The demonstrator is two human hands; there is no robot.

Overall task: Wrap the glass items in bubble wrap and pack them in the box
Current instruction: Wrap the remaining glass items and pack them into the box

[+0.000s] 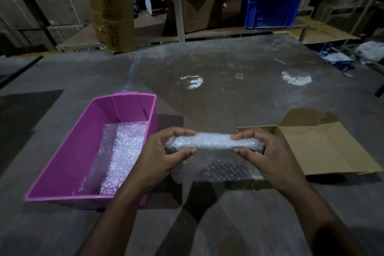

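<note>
While the bubble-wrapped bundle [212,141] is held level above the table [228,89], its long axis runs left to right, straight across the body. One end is gripped by the left hand [166,151] and the other by the right hand [264,151], thumbs on the near side and fingers curled over the top. A loose tail of bubble wrap [218,169] hangs below, not yet rolled in. The open cardboard box [324,147] lies just beyond the right hand (the nearer one), while the pink bin [83,147], with spare wrap inside, sits to the left.
</note>
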